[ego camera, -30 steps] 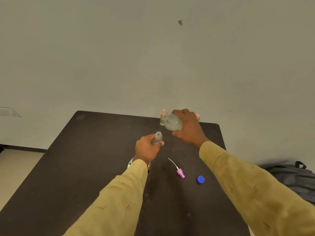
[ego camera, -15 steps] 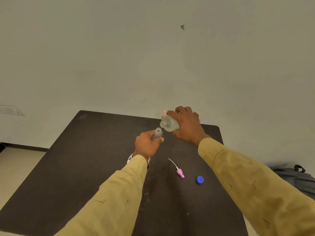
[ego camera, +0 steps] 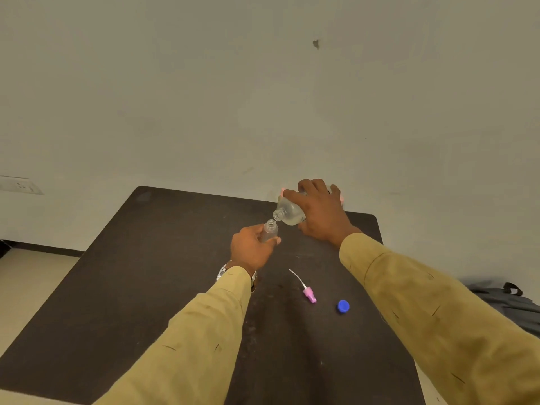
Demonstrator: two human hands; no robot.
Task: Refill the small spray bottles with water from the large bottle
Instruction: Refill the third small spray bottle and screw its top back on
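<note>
1. My left hand (ego camera: 252, 248) fingers grip the small spray bottle (ego camera: 269, 230), uncapped, mouth up, at frame centre.
2. My right hand (ego camera: 320, 213) fingers clasp the large bottle (ego camera: 287, 213), tilted, its neck pointing lower left, mouth just above-right of the small mouth, apart.

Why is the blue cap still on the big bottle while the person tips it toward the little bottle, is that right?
Not quite. In the head view the blue cap lies on the table, and the big bottle is open. The right hand does tip it toward the little bottle.
</note>
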